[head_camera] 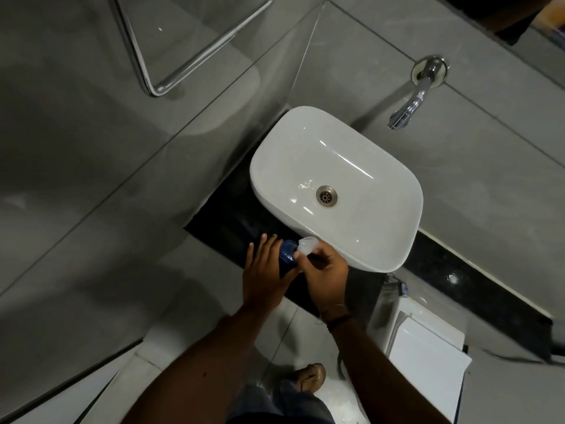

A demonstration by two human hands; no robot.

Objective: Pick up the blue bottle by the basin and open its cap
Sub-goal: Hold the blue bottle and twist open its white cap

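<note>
**Both hands on the blue bottle beside the basin**

The left hand (265, 270) wraps the glossy blue bottle (287, 254) from the left, its fingers (262, 243) curled round the body. The right hand (325, 275) pinches the translucent, rounded cap (307, 244) at the bottle's top with closed fingers. The bottle sits over the polished black desk (223, 221), just beside the near rim of the smooth white ceramic basin (376, 249), a rounded rectangle with a metal drain (326, 195).
</note>
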